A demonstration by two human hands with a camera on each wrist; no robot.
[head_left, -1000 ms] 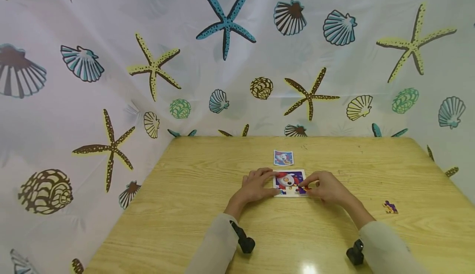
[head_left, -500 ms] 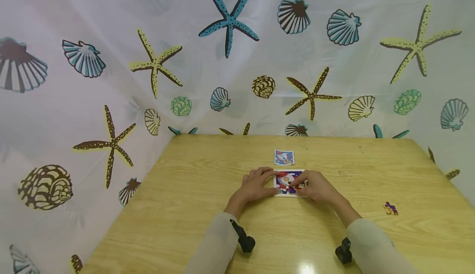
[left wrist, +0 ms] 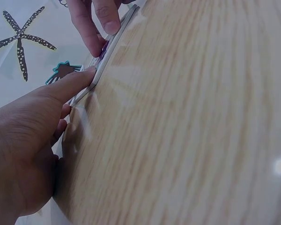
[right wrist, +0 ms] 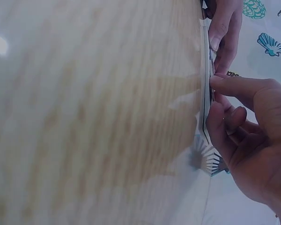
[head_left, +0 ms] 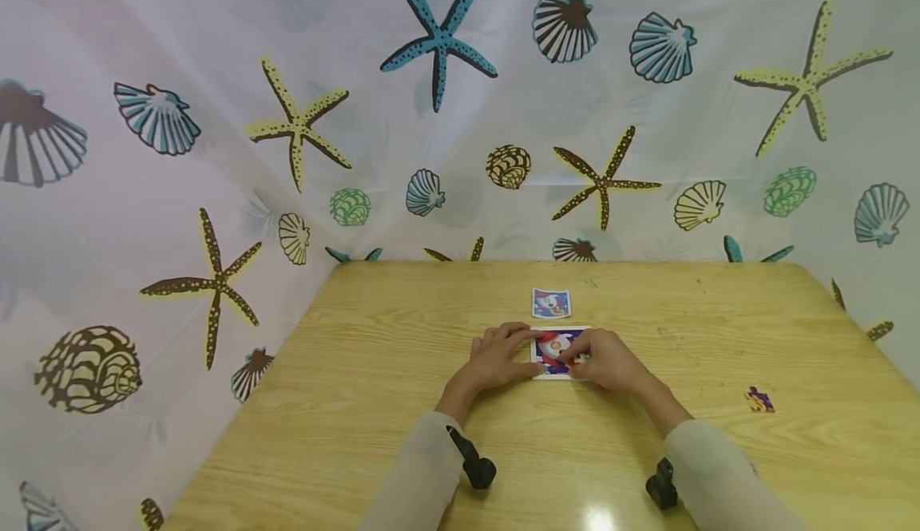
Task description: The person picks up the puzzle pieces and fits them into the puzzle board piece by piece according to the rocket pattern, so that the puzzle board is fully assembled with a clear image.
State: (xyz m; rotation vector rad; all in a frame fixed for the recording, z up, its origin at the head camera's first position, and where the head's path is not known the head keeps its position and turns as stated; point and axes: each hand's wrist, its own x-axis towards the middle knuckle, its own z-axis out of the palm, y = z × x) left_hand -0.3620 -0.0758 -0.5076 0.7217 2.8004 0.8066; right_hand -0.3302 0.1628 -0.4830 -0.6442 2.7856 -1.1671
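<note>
A small square jigsaw puzzle in a white-rimmed tray (head_left: 561, 378) lies flat on the table, with a white cartoon figure on purple. My left hand (head_left: 496, 359) rests at its left side, thumb and index finger spread fairly straight onto the rim. In the left wrist view that thumb (left wrist: 77, 84) presses the tray's near edge. Over the lower right part, my right hand (head_left: 611, 362) pinches a puzzle piece (head_left: 571, 362) down in the tray; its fingers mostly hide the piece. The right wrist view shows the right thumb and index finger (right wrist: 234, 86) at the tray's edge.
Behind the tray lies a small picture card (head_left: 550, 303) with a matching design. One loose purple and orange puzzle piece (head_left: 759, 400) sits on the wooden table (head_left: 345, 403) to the right. A curtain with sea-shell prints (head_left: 446, 148) hangs beyond the table edges.
My right hand has moved left with the puzzle piece, from the tray's right edge to over its lower right part. The pale gap there is now covered. My left hand stays put.
</note>
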